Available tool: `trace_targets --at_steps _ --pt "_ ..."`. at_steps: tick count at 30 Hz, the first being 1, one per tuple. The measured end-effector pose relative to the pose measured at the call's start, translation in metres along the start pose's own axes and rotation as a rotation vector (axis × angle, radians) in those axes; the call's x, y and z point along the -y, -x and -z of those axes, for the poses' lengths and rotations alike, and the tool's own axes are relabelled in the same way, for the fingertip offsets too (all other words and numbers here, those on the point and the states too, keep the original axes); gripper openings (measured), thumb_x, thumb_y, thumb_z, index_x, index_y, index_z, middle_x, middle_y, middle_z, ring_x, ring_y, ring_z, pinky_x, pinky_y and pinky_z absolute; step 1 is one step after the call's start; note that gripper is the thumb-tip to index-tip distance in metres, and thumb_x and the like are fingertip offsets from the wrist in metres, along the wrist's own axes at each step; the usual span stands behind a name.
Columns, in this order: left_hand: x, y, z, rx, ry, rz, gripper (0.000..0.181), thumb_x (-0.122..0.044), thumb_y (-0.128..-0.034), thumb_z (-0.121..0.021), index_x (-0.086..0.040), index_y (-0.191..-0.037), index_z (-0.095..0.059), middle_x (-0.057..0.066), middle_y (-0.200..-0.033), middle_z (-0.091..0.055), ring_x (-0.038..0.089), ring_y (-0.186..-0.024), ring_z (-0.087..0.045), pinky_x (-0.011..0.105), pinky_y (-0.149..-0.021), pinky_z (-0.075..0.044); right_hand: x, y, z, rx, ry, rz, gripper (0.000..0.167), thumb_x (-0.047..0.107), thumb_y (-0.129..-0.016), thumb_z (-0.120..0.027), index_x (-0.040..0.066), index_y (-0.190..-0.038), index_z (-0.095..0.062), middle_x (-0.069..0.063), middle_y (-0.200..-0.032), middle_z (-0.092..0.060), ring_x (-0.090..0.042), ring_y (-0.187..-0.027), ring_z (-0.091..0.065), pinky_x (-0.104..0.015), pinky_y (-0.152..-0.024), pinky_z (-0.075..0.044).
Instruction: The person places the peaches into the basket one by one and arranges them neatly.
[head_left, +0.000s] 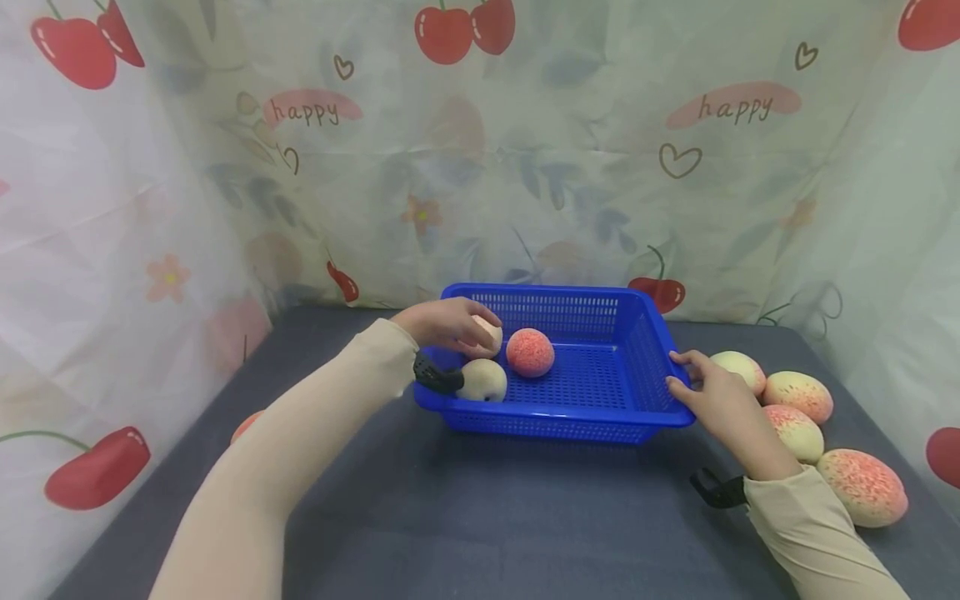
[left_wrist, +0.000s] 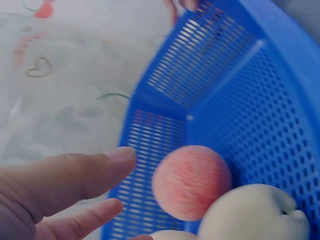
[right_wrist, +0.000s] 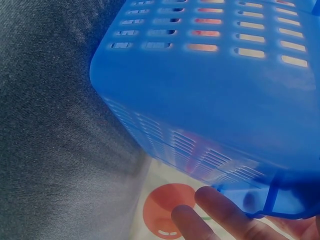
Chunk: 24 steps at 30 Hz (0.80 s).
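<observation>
Likely placing a peach [head_left: 491,335], my left fingers [left_wrist: 100,172] spread over it and should lift clear; my right fingers [right_wrist: 220,207] grip the basket [head_left: 570,415].

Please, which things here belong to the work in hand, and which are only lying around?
Likely in the work:
blue basket, its rim held by the right grip
pale fruit at the left grip
second pale fruit and red fruit, inside

Seemingly just lying around:
four speckled fruits, right of the basket
orange-red thing, mostly hidden by the left sleeve
</observation>
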<state>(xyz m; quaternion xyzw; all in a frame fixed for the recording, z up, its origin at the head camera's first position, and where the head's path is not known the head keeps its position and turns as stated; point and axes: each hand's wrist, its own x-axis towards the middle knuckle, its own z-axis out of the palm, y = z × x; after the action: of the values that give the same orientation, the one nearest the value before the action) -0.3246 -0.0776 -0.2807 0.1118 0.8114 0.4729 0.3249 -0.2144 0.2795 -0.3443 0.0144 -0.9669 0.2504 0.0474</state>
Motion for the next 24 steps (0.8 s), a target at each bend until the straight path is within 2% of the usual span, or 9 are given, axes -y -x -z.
trace_targets --at_steps 5,11,19,24 --pt "-0.003 0.013 0.010 -0.014 0.050 -0.047 0.052 -0.009 -0.0931 -0.061 -0.002 -0.141 -0.043 0.020 -0.146 -0.040 0.040 -0.135 -0.039 0.048 -0.111 -0.037 0.000 0.000 0.000 -0.002 0.005 0.002 0.052 0.030 -0.098 -0.055 -0.002 -0.138 -0.045 -0.033 -0.121 -0.059 -0.042 -0.098 -0.066 -0.048 -0.073 -0.056" --pt "0.000 0.030 0.023 -0.029 0.087 -0.101 0.048 -0.014 -0.0972 -0.056 -0.003 -0.142 -0.042 0.022 -0.145 -0.042 0.039 -0.132 -0.044 0.047 -0.109 -0.040 0.001 0.000 -0.001 0.002 -0.001 -0.001 0.053 0.031 -0.098 -0.054 -0.001 -0.139 -0.044 -0.032 -0.121 -0.059 -0.042 -0.099 -0.066 -0.049 -0.074 -0.056" --pt "0.008 0.061 0.038 -0.047 0.132 -0.187 0.044 -0.020 -0.1001 -0.052 -0.005 -0.141 -0.041 0.021 -0.143 -0.046 0.038 -0.132 -0.047 0.049 -0.110 -0.039 0.001 0.000 0.000 0.011 0.006 -0.004 0.054 0.032 -0.098 -0.053 -0.001 -0.139 -0.043 -0.033 -0.122 -0.058 -0.044 -0.101 -0.064 -0.052 -0.076 -0.056" --pt "0.017 0.075 0.046 -0.058 0.195 -0.272 0.047 -0.019 -0.1009 -0.051 -0.005 -0.144 -0.038 0.021 -0.146 -0.044 0.038 -0.133 -0.046 0.050 -0.111 -0.036 0.001 0.000 0.000 0.004 0.008 -0.007 0.053 0.031 -0.098 -0.053 -0.002 -0.139 -0.043 -0.034 -0.122 -0.057 -0.045 -0.101 -0.064 -0.052 -0.077 -0.055"
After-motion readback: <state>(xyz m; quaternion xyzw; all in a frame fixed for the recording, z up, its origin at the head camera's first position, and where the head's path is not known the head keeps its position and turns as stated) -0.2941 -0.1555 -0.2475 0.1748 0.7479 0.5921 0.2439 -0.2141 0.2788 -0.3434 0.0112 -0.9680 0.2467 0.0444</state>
